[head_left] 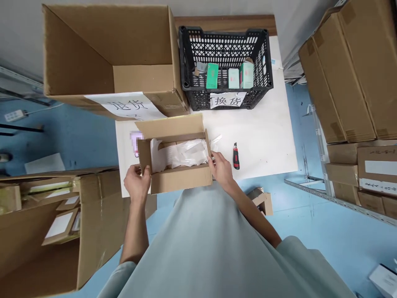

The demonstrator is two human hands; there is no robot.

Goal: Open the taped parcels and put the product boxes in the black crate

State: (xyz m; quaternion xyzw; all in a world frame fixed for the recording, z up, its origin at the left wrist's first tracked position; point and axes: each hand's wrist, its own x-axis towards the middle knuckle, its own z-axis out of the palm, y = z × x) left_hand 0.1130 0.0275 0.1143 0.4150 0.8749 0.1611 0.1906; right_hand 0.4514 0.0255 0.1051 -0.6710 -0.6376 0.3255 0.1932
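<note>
Small open carton: one, at the near edge of the bench, left of its middle; flaps spread, white wrapping inside; contents beneath it, if any, cannot be told.
Left hand: grip closed on the carton's left end, thumb on the flap.
Right hand: grip closed on its right end.
Step in hand, as judged: steadying the opened carton, wrapping not yet out. Next move, as judged: calls for one hand freed to reach in, the other bracing.
Utility knife: one, right of the carton, unheld.
Black crate: far side, small boxes within.
Large cardboard box: far left, open, labelled.
</note>
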